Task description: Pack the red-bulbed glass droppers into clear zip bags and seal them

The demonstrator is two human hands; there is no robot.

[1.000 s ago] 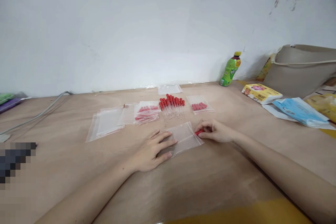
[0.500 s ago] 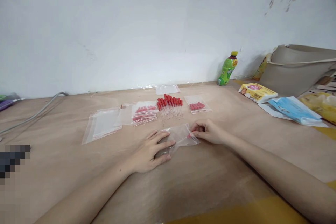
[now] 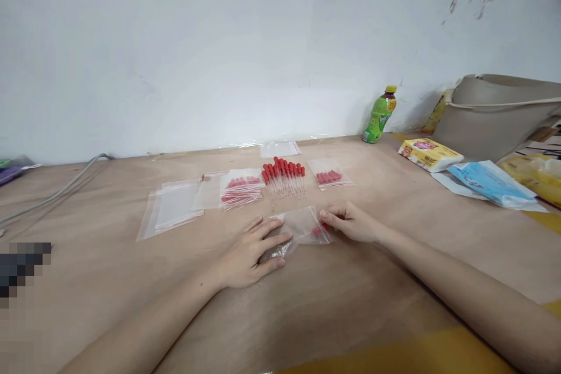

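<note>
Flat on the tabletop lies a clear zip bag [image 3: 302,223], its mouth towards my right hand. My left hand [image 3: 256,251] is spread over the left part of this bag, fingers apart. Red bulbs [image 3: 316,231] show at the right end of the bag; their glass tubes are hard to see. At the bag's mouth my right hand [image 3: 350,222] is closed in a pinch, apparently round the red bulb of a dropper. Just behind the bag, several droppers [image 3: 284,170] with red bulbs and thin glass tubes lie fanned out.
Flat bags [image 3: 177,204] and a stack of filled bags [image 3: 242,187] lie left of the droppers. Another filled bag [image 3: 329,176] lies right. Farther right are a green bottle [image 3: 380,114], a tissue pack [image 3: 429,155], a blue packet [image 3: 493,183] and a grey bin [image 3: 491,114].
The red bulbs at the bag's right end show more plainly, and one has shifted slightly. My right fingers have changed position a little at the mouth. My left hand has stayed put.
</note>
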